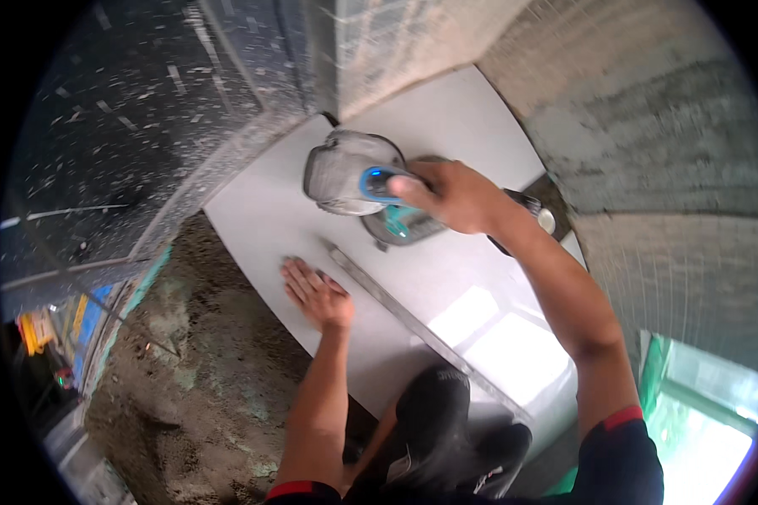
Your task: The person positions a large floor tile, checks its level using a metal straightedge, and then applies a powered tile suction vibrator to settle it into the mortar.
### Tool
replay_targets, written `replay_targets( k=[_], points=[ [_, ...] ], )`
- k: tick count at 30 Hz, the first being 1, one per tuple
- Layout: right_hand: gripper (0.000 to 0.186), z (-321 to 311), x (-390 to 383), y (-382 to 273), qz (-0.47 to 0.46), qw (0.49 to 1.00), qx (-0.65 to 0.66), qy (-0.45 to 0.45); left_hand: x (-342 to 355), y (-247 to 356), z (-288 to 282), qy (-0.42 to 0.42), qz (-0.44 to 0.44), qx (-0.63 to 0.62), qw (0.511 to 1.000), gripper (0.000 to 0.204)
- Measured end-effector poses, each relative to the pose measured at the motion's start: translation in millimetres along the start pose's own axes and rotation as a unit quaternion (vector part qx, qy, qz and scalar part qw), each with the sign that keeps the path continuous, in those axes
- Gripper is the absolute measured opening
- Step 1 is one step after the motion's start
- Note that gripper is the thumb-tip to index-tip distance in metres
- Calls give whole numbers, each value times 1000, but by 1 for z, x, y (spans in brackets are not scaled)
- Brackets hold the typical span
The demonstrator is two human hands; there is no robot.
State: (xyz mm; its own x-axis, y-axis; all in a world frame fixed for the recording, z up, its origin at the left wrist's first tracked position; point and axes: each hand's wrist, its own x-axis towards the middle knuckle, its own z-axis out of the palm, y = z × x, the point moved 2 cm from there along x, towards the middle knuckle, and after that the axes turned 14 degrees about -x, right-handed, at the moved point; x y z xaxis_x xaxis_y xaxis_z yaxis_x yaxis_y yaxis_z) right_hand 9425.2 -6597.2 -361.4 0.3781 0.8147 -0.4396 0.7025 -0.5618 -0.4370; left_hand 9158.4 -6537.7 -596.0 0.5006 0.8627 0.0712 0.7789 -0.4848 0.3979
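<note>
At eight o'clock, rough mortar borders the white tile; loose grit along that edge could get onto the pale face and scratch it if dragged by a palm or tool. Just inside the edge, also toward eight o'clock, the left hand lies flat on the tile, its grip spread and holding nothing. Leaning too hard there could tip or sink the tile if the bed beneath is uneven; I cannot see that bed.

Near twelve o'clock, the grey-and-blue handheld tool sits over the tile, blurred, so whether its whole base touches is unclear. A tilted base could mark or crack the surface. Toward five o'clock runs a long metal bar, its upper end just beside the left hand; a knock could slide it and score the finish. At one to two o'clock, the right hand has its grip closed around the tool's handle; a loose wrist could let it skid.
</note>
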Motion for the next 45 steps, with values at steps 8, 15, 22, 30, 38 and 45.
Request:
replay_targets(
  k=[8,15,22,30,38,45],
  points=[
    [75,164,-313,200,355,924,138,-41,-15,14,17,28,38,20,999,61],
    [72,230,-354,210,325,937,108,-69,4,-6,6,80,9,-145,986,50],
    [85,207,-326,189,302,929,153,-151,-125,258,9,-260,209,-279,900,25],
    [85,207,-329,197,302,924,184,-145,-169,311,29,-325,172,-68,927,32],
    [84,201,-312,201,274,931,196,-140,-150,311,31,-314,166,-31,934,33],
    [88,191,-291,202,262,935,189,-147,-128,311,33,-291,154,-38,943,34]
  ],
)
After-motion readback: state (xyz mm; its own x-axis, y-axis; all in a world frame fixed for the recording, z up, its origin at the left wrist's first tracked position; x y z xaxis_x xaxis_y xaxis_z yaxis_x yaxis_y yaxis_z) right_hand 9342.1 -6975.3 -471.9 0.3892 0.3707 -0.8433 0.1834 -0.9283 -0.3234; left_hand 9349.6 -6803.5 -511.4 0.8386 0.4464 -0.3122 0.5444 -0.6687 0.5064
